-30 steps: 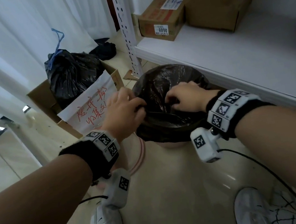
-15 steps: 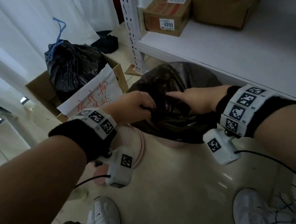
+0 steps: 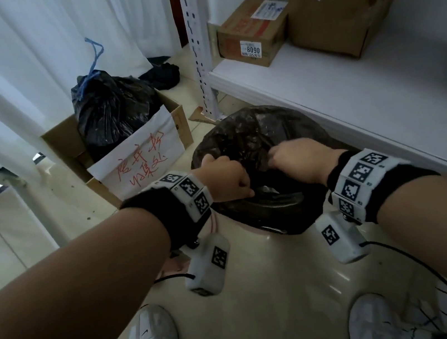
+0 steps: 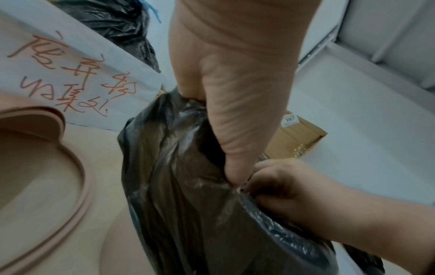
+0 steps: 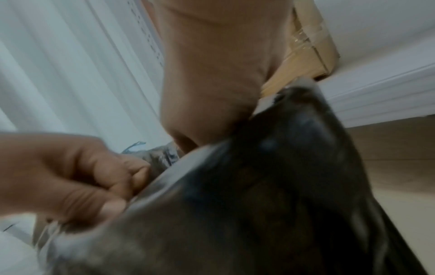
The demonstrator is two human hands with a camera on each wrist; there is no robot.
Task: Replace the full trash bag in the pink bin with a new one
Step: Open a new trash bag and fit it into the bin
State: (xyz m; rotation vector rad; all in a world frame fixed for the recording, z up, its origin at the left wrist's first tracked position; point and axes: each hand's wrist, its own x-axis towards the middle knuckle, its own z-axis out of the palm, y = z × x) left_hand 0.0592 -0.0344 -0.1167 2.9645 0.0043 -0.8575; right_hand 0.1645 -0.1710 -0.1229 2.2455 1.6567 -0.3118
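Note:
A black trash bag (image 3: 252, 138) lines the pink bin (image 3: 250, 229), which it almost fully hides, on the floor beside a low shelf. My left hand (image 3: 227, 180) grips the bag's near edge on the left, fingers curled into the film. My right hand (image 3: 294, 162) grips the same edge a little to the right, close to the left one. In the left wrist view the left hand (image 4: 235, 96) bunches the bag (image 4: 188, 195) while the right hand (image 4: 303, 193) pinches it beside it. The right wrist view is blurred: the right hand (image 5: 212, 83) holds the bag (image 5: 282, 186).
A tied, full black bag (image 3: 114, 113) sits in a cardboard box with a white sign (image 3: 139, 165) at the left. A pink ring or lid (image 4: 47, 167) lies next to the bin. White shelf (image 3: 351, 96) with two cartons (image 3: 253, 32) on the right; steel post (image 3: 197, 41); my shoes (image 3: 157, 335) below.
Both hands have stayed on the bag's near edge. The right fingers, straighter half a second ago, have curled into the film, and the edge is bunched up between the two hands.

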